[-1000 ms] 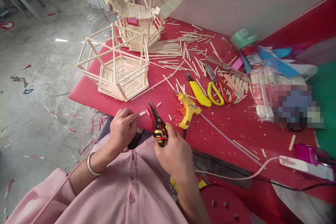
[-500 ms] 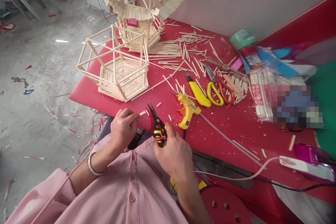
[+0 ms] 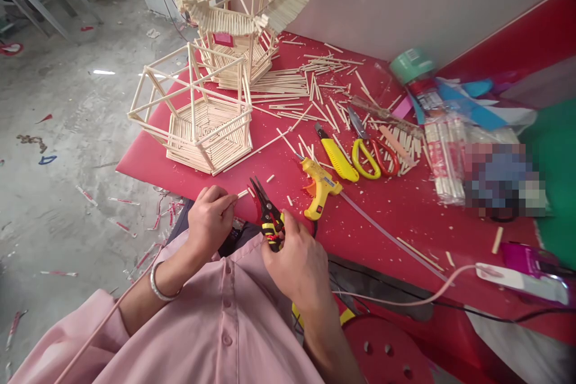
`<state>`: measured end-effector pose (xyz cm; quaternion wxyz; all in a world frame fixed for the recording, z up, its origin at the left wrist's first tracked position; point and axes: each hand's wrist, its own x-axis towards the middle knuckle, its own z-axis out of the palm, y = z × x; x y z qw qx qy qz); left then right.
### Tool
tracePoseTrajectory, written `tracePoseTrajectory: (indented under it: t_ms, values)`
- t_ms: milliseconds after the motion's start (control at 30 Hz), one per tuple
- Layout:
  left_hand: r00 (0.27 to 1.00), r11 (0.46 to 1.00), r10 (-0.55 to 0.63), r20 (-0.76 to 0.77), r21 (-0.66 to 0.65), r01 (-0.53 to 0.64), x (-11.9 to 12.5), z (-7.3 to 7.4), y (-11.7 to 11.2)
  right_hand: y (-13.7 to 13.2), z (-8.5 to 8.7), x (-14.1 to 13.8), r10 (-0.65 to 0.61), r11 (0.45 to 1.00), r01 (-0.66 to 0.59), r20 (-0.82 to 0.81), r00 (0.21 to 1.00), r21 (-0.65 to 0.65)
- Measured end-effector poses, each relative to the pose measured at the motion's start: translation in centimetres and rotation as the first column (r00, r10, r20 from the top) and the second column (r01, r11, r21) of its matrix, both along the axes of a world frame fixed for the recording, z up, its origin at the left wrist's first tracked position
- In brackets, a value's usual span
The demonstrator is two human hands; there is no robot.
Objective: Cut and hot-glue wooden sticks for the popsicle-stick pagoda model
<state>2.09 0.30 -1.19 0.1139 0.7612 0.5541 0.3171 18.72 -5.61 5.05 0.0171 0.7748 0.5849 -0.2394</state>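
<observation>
The yellow glue gun (image 3: 320, 187) lies on the red surface (image 3: 378, 234), a translucent rod (image 3: 382, 223) running from its back end off to the right. Left of the glue gun and nearer the wearer, the left hand (image 3: 210, 219) keeps a narrow grip, thumb and fingers pinching a short pale stick (image 3: 243, 194) that points toward the gun. Between that stick and the glue gun, the right hand (image 3: 294, 255) has its grip wrapped around the yellow-and-black handles of the pliers (image 3: 271, 213). Their slim black blades are slightly parted, tips pointing away from the wearer, near the stick's end; whether they touch it cannot be told. Small cut pieces (image 3: 270, 178) lie just left of the glue gun.

Beyond the gun to the left stands an open stick frame (image 3: 209, 123), with a roofed stick tower (image 3: 231, 19) behind it. Loose sticks (image 3: 281, 81) spread out beyond the glue gun. Just right of the gun and slightly beyond are a yellow cutter knife (image 3: 339, 159) and the scissors (image 3: 359, 124).
</observation>
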Motion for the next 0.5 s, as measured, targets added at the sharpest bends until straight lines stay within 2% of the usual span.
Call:
tracePoseTrajectory:
  t_ms: [500]
  values:
    - [1.0,1.0,-0.002,-0.009,0.022,0.002,-0.09,-0.25,-0.14,-0.18,-0.41,0.2,-0.019,0.998,0.022,-0.055,0.998,0.058]
